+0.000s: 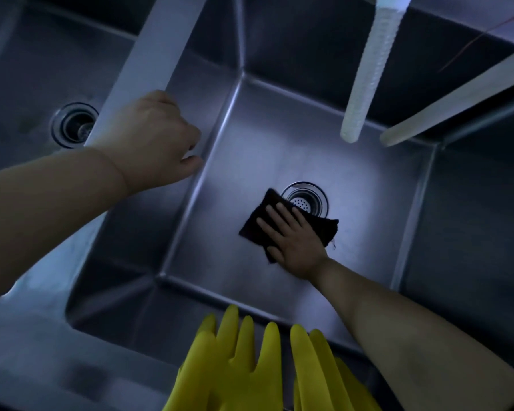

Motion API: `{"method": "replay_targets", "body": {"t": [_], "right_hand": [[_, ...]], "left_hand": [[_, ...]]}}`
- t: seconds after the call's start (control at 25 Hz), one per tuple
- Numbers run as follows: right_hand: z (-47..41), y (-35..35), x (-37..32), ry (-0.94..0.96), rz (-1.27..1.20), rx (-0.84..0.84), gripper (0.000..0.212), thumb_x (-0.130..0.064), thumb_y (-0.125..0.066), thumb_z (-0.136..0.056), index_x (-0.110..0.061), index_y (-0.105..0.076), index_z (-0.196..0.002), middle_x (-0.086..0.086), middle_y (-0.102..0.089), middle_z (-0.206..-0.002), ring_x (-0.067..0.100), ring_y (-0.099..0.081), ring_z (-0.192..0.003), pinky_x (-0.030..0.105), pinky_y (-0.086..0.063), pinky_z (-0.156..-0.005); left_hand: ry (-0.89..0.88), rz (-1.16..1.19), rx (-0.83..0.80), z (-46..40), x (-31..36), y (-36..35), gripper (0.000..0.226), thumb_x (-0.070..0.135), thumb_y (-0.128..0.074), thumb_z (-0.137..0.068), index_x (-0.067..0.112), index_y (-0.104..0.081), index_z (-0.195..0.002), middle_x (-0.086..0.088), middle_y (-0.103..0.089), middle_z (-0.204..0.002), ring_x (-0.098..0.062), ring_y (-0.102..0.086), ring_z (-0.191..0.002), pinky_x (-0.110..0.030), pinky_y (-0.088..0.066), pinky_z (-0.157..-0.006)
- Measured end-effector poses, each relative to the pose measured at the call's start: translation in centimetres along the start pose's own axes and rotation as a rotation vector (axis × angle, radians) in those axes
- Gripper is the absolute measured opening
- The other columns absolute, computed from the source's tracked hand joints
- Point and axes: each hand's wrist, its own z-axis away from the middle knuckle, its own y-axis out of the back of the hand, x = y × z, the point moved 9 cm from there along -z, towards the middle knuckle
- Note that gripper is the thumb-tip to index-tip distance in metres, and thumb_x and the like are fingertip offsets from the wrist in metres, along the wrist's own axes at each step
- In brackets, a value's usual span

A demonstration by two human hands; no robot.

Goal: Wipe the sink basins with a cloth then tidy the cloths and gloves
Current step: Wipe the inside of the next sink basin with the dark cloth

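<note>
A dark cloth (255,223) lies flat on the floor of the middle steel basin (353,179), partly over the drain (307,200). My right hand (291,238) presses on it with straight, spread fingers. My left hand (155,137) grips the divider rim (161,48) between the middle and left basins, fingers curled over its edge. Yellow rubber gloves (250,366) hang over the front rim of the sink, fingers pointing into the basin.
The left basin (21,84) has its own drain (74,126). A white ribbed hose (368,72) hangs down over the middle basin, and a pale bar (457,99) slants across its right rim. A third basin wall shows at the far right.
</note>
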Motion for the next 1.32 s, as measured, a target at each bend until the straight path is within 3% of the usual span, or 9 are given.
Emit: {"method": "replay_targets", "body": {"t": [0.12, 0.2, 0.32, 0.44, 0.72, 0.92, 1.04, 1.16, 1.32], "right_hand": [[0.1, -0.2, 3.3, -0.345, -0.122, 0.012, 0.062, -0.033, -0.047, -0.095, -0.012, -0.025, -0.148, 0.015, -0.021, -0.155, 0.033, -0.017, -0.144, 0.046, -0.011, -0.119], [1.1, -0.6, 4.4, -0.489, -0.091, 0.021, 0.057, -0.033, -0.044, -0.096, -0.002, -0.035, -0.143, 0.020, -0.035, -0.148, 0.032, -0.027, -0.141, 0.043, -0.008, -0.118], [0.2, -0.7, 4.9, -0.535, -0.081, -0.026, 0.050, -0.035, -0.038, -0.097, 0.000, -0.050, -0.131, 0.018, -0.054, -0.133, 0.029, -0.042, -0.129, 0.039, -0.016, -0.115], [-1.4, -0.6, 5.9, -0.590, -0.103, -0.083, 0.046, -0.038, -0.029, -0.098, -0.008, -0.060, -0.114, 0.011, -0.057, -0.117, 0.027, -0.045, -0.113, 0.036, -0.019, -0.103], [-1.0, -0.8, 6.0, -0.364, -0.071, -0.325, 0.047, -0.036, -0.020, -0.101, -0.013, -0.058, -0.119, 0.008, -0.053, -0.121, 0.025, -0.041, -0.119, 0.035, -0.017, -0.107], [-0.8, -0.1, 5.8, -0.286, 0.024, -0.345, 0.050, -0.035, -0.018, -0.101, -0.010, -0.056, -0.122, 0.010, -0.055, -0.120, 0.025, -0.042, -0.119, 0.037, -0.006, -0.118], [-0.6, -0.3, 6.3, -0.289, 0.000, -0.300, 0.051, -0.037, -0.019, -0.101, -0.010, -0.052, -0.129, 0.009, -0.053, -0.129, 0.025, -0.038, -0.127, 0.036, -0.004, -0.118], [-0.4, -1.2, 6.8, -0.291, -0.025, -0.316, 0.057, -0.041, -0.017, -0.101, -0.009, -0.036, -0.143, 0.008, -0.038, -0.148, 0.022, -0.023, -0.140, 0.036, -0.001, -0.118], [-0.6, -1.8, 6.7, -0.310, 0.038, -0.336, 0.061, -0.044, -0.013, -0.100, -0.007, -0.026, -0.147, 0.011, -0.037, -0.148, 0.028, -0.019, -0.140, 0.042, 0.000, -0.117]], "left_hand": [[0.026, 0.005, 0.027, 0.1, -0.4, -0.2, 0.038, 0.039, -0.053, -0.082, 0.007, -0.065, -0.065, -0.014, -0.058, -0.057, -0.035, -0.056, -0.076, -0.041, -0.046, -0.081], [0.028, 0.015, 0.045, 0.2, -0.4, -0.1, 0.037, 0.039, -0.053, -0.081, 0.007, -0.066, -0.066, -0.013, -0.059, -0.058, -0.035, -0.056, -0.076, -0.041, -0.047, -0.081], [0.017, 0.008, 0.058, 0.4, -0.3, 0.0, 0.038, 0.039, -0.051, -0.080, 0.007, -0.066, -0.067, -0.013, -0.061, -0.059, -0.034, -0.056, -0.076, -0.040, -0.045, -0.084], [0.002, -0.008, 0.076, 0.3, -0.2, 0.1, 0.033, 0.034, -0.060, -0.080, 0.005, -0.064, -0.065, -0.014, -0.060, -0.058, -0.035, -0.057, -0.072, -0.039, -0.040, -0.086], [-0.182, -0.201, -0.076, -0.1, 2.3, -0.3, 0.017, 0.025, -0.066, -0.071, 0.010, -0.062, -0.065, -0.011, -0.065, -0.062, -0.030, -0.060, -0.062, -0.036, -0.042, -0.079], [-0.156, -0.136, -0.224, -1.3, 8.0, -4.4, 0.015, 0.030, -0.055, -0.082, 0.020, -0.061, -0.091, -0.003, -0.066, -0.089, -0.025, -0.062, -0.082, -0.033, -0.039, -0.084], [-0.101, 0.007, -0.434, -2.6, 12.3, -9.8, 0.028, 0.025, -0.044, -0.090, 0.019, -0.051, -0.117, -0.006, -0.054, -0.117, -0.026, -0.048, -0.109, -0.036, -0.033, -0.089], [-0.126, 0.072, -0.420, -4.6, 15.6, -12.7, 0.047, 0.022, -0.047, -0.089, 0.019, -0.037, -0.135, -0.009, -0.035, -0.142, -0.027, -0.032, -0.128, -0.038, -0.030, -0.100], [-0.199, -0.020, -0.469, -6.6, 17.8, -15.1, 0.070, 0.033, -0.046, -0.094, 0.021, -0.006, -0.151, -0.012, 0.010, -0.158, -0.029, 0.004, -0.145, -0.048, -0.012, -0.115]]}}
